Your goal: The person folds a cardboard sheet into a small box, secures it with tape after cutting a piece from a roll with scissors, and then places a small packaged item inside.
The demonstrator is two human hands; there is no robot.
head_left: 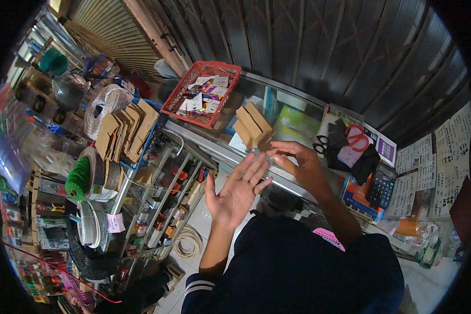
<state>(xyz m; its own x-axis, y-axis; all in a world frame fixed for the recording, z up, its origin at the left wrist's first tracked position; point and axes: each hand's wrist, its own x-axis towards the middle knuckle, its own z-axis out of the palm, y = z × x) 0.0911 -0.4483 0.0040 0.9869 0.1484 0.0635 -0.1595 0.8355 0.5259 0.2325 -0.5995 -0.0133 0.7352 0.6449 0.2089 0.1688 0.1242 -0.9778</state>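
Observation:
My left hand (233, 196) is held palm up in front of the glass counter, fingers spread and nothing on the palm. Just to its right, my right hand (301, 165) hovers over the counter's front edge. Its fingers are partly bent and apart, with their tips close to my left fingertips, and I see nothing held in them. Beyond both hands, a small stack of folded brown cardboard (253, 126) rests on the glass counter (222, 138); neither hand appears to grip it.
A red plastic basket (201, 94) of small packets stands at the back left. Scissors with red handles (357, 138) lie on black cloth, near a calculator (382, 184). A blue crate holds cardboard pieces (123, 131) at left, beside green twine (78, 179). Coiled cable (187, 242) lies on the floor.

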